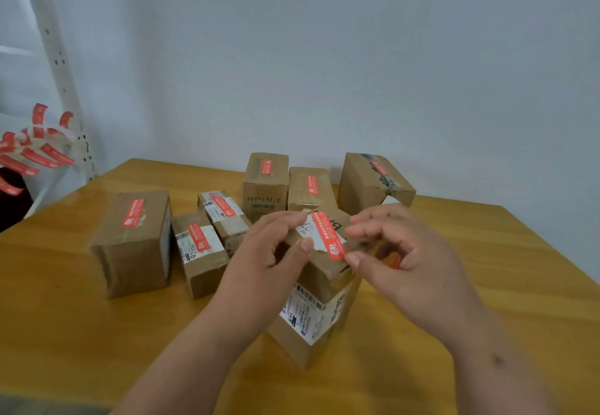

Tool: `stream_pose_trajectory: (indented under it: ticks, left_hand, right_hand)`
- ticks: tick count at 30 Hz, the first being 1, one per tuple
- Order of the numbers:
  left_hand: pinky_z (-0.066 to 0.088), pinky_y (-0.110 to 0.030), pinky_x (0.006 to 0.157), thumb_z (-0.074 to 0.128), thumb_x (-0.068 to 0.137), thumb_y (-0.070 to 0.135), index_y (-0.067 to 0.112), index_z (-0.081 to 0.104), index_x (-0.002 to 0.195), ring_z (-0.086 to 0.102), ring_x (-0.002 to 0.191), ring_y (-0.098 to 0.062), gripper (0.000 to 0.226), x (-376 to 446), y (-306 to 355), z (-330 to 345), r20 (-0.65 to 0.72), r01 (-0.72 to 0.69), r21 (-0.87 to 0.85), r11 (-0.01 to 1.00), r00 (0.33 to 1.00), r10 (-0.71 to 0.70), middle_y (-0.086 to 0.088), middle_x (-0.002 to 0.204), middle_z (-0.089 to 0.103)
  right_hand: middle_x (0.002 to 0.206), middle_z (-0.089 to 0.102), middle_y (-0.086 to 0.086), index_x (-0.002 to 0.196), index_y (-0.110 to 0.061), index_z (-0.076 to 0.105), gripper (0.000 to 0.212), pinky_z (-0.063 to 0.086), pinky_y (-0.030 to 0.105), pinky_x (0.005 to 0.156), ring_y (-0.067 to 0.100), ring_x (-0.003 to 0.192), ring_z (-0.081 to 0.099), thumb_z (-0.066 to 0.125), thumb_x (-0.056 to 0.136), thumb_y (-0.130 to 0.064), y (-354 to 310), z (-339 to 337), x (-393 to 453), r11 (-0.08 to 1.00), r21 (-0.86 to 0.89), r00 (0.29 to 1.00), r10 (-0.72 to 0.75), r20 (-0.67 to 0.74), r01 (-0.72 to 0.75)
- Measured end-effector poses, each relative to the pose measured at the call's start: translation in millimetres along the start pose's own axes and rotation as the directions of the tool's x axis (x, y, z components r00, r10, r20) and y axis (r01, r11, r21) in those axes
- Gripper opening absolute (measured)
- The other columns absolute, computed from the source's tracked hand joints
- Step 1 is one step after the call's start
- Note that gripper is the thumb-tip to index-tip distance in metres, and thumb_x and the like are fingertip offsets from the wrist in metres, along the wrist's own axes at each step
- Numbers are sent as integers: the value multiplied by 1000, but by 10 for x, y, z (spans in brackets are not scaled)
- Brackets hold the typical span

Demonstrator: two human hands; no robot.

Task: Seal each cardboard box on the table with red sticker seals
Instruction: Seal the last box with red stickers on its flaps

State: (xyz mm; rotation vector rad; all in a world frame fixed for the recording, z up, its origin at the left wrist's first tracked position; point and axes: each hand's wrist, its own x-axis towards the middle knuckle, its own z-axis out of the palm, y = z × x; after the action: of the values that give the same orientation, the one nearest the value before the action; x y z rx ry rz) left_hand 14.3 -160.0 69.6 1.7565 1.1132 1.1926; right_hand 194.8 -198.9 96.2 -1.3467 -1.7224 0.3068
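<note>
A: Where is the box being sealed?

B: The nearest cardboard box (319,288) stands tilted on the wooden counter (65,301), near the front middle, a white shipping label on its side. A red sticker seal (331,236) lies across its top.

A: And the hands?

B: The left hand (269,262) has its grip closed on the box's upper left edge, thumb and forefinger on either side of the corner. The right hand (412,252) hovers at the seal's right side, fingers curled and narrow; I cannot tell whether they touch it.

A: The other boxes?

B: Six stand behind and to the left, each already bearing a red seal; the largest (133,245) is far left. A bunch of loose seal strips (32,151) hangs at the left edge, off the counter.
</note>
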Motion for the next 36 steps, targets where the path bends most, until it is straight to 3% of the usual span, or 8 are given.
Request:
stream_pose_trajectory:
  ticks: [5, 10, 18, 22, 26, 28, 32, 36]
  left_hand:
    - [48, -15, 80, 51, 95, 31, 34, 55, 131, 51, 109, 5, 36, 30, -27, -18, 18, 0, -6, 1000, 1000, 0, 25, 125, 48]
    - [46, -4, 75, 51, 95, 29, 31, 57, 130, 49, 104, 15, 36, 43, -67, -42, 40, -22, -27, 999, 999, 23, 27, 118, 49]
    - [47, -6, 77, 52, 95, 28, 37, 60, 126, 48, 106, 18, 33, 71, -75, -44, 67, -11, -69, 998, 998, 15, 32, 116, 53]
    - [48, -7, 75, 52, 94, 28, 38, 60, 126, 50, 104, 17, 34, 59, -57, -3, 84, -5, -100, 995, 996, 14, 31, 115, 53]
    - [52, -11, 74, 53, 95, 27, 39, 61, 122, 55, 102, 12, 31, 61, -49, 11, 85, 13, -128, 992, 996, -2, 28, 113, 57]
    - [54, -14, 73, 53, 94, 29, 41, 61, 120, 57, 101, 8, 30, 68, -44, 13, 96, 36, -132, 991, 995, -23, 23, 112, 59]
    - [55, -18, 67, 54, 93, 31, 41, 60, 115, 63, 90, 4, 25, 72, -34, 19, 109, 74, -142, 987, 992, -59, 17, 101, 64]
    - [57, -23, 66, 55, 92, 31, 40, 59, 112, 65, 86, 1, 22, 92, -39, 10, 117, 83, -156, 984, 991, -65, 18, 93, 65]
  right_hand:
    - [106, 60, -31, 93, -39, 73, 23, 40, 7, 84, -7, 108, 53, 79, 76, -25, -5, -65, 2, 994, -111, 990, 20, 139, -5]
    - [107, 61, -29, 94, -38, 74, 21, 44, 29, 92, -1, 111, 53, 80, 76, -28, 14, -46, 23, 993, -116, 987, 25, 161, -6]
    - [95, 67, -27, 87, -42, 67, 6, 39, 58, 95, -2, 93, 61, 63, 89, -39, -15, -100, 50, 993, -104, 990, 76, 122, -63]
    - [85, 65, -33, 82, -37, 61, 23, 45, 50, 92, -8, 85, 59, 41, 89, -47, -44, -84, 131, 975, -154, 986, 168, 23, -162]
    - [83, 66, -11, 88, -30, 61, 37, 49, 34, 70, 2, 79, 57, 30, 94, -50, -49, 14, 283, 948, -287, 990, 142, 4, -135]
    - [94, 61, -10, 95, -25, 62, 36, 45, 26, 73, 5, 87, 53, 33, 99, -44, -24, 60, 358, 925, -370, 992, 113, 51, -86]
    - [109, 49, -14, 118, -34, 62, 25, 39, 24, 88, 6, 110, 43, 47, 98, -31, 40, 99, 439, 915, -393, 983, 142, 117, -86]
    - [109, 45, -12, 123, -38, 60, 30, 43, 28, 87, 11, 111, 42, 45, 99, -27, 40, 107, 486, 919, -386, 973, 154, 175, -76]
